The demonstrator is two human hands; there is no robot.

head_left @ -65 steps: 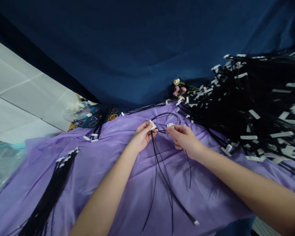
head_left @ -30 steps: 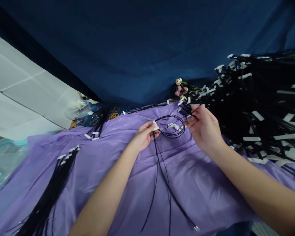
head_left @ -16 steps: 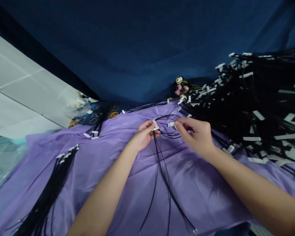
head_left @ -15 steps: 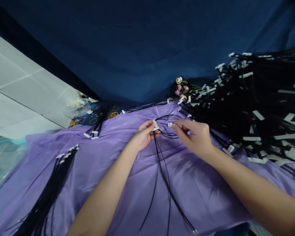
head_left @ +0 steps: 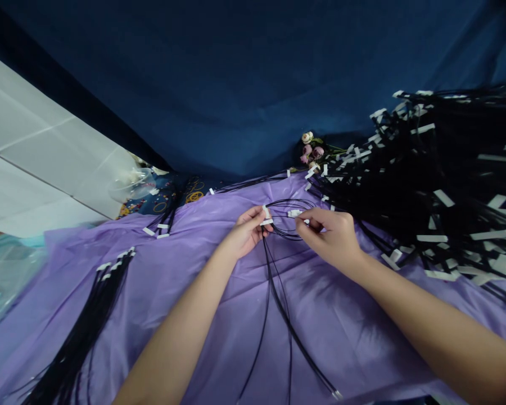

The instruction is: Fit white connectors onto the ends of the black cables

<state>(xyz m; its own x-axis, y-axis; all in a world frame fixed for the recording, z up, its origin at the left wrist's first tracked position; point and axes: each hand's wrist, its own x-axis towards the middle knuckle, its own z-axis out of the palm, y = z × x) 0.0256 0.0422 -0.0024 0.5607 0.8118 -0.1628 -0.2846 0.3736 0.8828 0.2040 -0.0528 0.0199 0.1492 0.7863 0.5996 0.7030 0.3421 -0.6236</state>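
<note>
- Left hand (head_left: 245, 232) pinching white-tagged black cords (head_left: 278, 292).
- Right hand (head_left: 331, 236) at 3 o'clock, gripping cord loop (head_left: 287, 203).
- Big cord pile (head_left: 438, 180) at 2 o'clock.

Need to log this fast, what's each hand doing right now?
Left hand: closed, pinching the black cords by a white tag.
Right hand: closed, pinching another white tag.

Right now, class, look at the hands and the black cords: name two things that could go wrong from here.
1. The left hand and right hand pinch only small white tags on looped black cords; a tag might slip free.
2. The cords' long tails trail loose across the purple cloth, and the big cord pile lies close by, so strands could tangle.
</note>
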